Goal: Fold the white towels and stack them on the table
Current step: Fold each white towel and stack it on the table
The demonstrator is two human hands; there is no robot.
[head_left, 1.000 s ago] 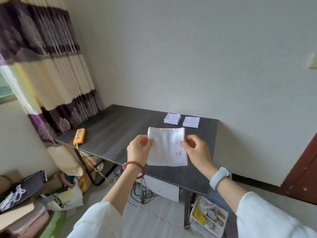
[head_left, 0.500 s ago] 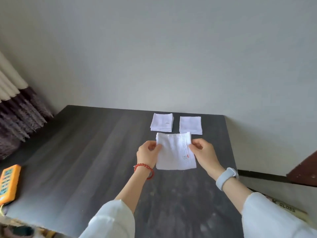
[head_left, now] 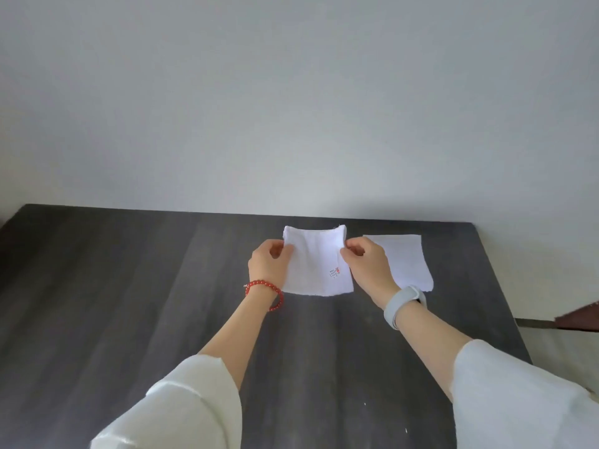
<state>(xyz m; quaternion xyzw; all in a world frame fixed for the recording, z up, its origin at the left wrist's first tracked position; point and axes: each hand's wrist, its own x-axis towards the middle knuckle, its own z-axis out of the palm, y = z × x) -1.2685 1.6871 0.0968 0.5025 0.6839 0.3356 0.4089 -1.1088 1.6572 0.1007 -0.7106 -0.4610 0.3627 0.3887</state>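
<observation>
I hold a small folded white towel with a small red and grey label, above the far part of the dark table. My left hand pinches its left edge and my right hand pinches its right edge. The towel hangs over the spot where the left stack of folded towels lay, and that stack is hidden behind it. Another white towel lies flat on the table just to the right, partly covered by my right hand.
A plain grey wall runs along the table's far edge. The table's right edge drops off near the flat towel, with a dark brown thing beyond it.
My view swung from the curtain side to face the table squarely. Both hands carried the towel forward, from the table's near edge to over the left stack at the back.
</observation>
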